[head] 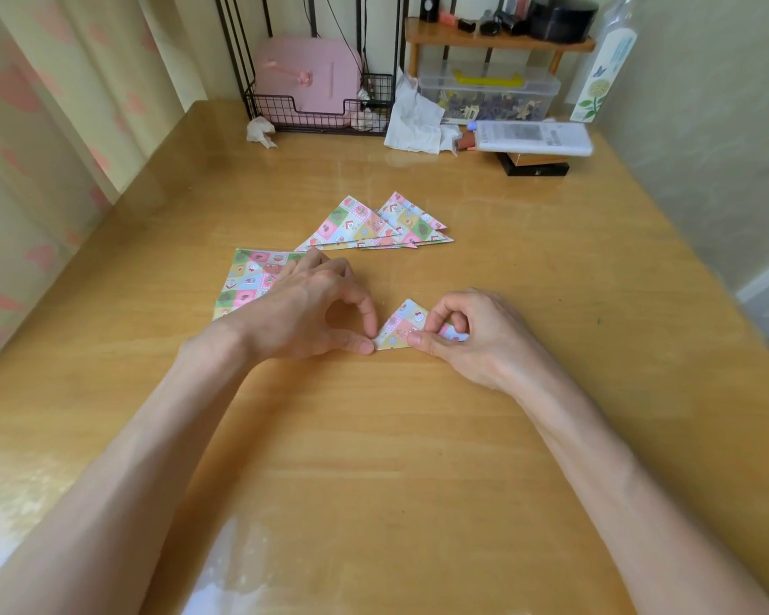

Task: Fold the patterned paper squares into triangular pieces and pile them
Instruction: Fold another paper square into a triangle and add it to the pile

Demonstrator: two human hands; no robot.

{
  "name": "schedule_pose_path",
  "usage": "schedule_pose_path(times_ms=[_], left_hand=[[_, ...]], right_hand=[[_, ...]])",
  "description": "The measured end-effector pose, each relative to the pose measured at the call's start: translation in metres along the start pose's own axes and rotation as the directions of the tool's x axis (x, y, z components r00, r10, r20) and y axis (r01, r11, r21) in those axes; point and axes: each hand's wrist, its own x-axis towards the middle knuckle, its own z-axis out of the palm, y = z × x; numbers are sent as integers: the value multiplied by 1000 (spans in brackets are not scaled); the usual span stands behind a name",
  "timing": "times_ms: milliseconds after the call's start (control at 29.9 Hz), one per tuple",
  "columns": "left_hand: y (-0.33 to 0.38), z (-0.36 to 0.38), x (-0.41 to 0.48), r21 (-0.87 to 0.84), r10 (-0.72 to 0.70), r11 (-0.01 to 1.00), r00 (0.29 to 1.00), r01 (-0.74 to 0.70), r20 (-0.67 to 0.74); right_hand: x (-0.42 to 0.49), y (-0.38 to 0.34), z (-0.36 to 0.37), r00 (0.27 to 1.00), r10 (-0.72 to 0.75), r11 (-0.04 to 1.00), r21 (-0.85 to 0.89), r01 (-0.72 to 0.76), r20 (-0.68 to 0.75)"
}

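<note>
paper like this is thin and light, so the small triangle (401,327) will slide on the glossy table (418,437) if nothing pins it. it sits near the middle of the table, between both hands, already folded down to a little wedge. the left hand (311,304) has thumb and forefinger curled into a ring with the tips closed together on the triangle's left corner. the right hand (471,339) pinches the right side between thumb and forefinger, with the other fingers tucked over that end so the right tip is mostly hidden.

my take on handling: it creases easily and holds a crease, but it also tears or dents if you drag a nail too hard. best to hold it by the corners and press along the folded edge, not the loose point.

just behind it is the pile (374,226) of finished triangles, fanned out a bit rather than squared up. the unfolded squares (252,277) lie to the left, partly under the left hand.

as for writing: the white packet (531,136) at the back has printed lines, too blurred to read. the bottle (604,68) shows a flower picture, text unreadable too.
</note>
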Motion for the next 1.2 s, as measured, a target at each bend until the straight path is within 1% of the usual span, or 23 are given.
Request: schedule_pose_path(times_ms=[100,167,234,301,368,435,535,669,769,936,1003,1070,1137,1204], left_hand=[[-7,-4,1,-46,-6,999,994,1,-107],[-10,-7,1,-112,-32,994,988,14,-153],[-6,-7,1,-184,-39,983,991,16,-124],[1,-3,2,-218,-33,976,998,19,-61],[5,2,3,-187,-11,982,1000,6,-24],[4,7,5,-125,7,992,1000,-10,-27],[4,8,5,-51,-26,998,999,24,-34],[8,9,6,20,-46,999,998,46,-40],[10,10,6,92,-33,995,998,38,-54],[6,1,2,1,-38,999,999,38,8],[6,-4,0,-12,-37,999,999,37,23],[7,-5,-1,-29,-32,999,998,34,47],[6,-5,-1,-33,-42,998,998,44,54],[3,-4,0,-70,-67,995,998,68,15]], right_hand=[[-1,-1,-2,1000,4,1000,10,-5,9],[-1,-1,-3,1000,0,1000,13,0,14],[-2,-3,-2,1000,2,1000,4,-2,5],[-2,-4,2,1000,3,999,-42,-5,-28],[-2,-4,7,998,8,995,-101,-14,-63],[-1,-4,10,997,14,993,-117,-24,-81],[-3,-5,11,995,9,992,-128,-21,-96],[-5,-8,16,980,-98,980,-188,65,-174],[-3,-11,22,985,-90,986,-152,67,-149],[0,-12,23,996,-55,988,-149,44,-71],[1,-11,23,998,-33,993,-117,27,-56],[0,-11,26,996,-21,995,-97,13,-84],[1,-14,30,992,-8,993,-122,-7,-122],[3,-16,31,992,6,988,-152,-24,-123]])
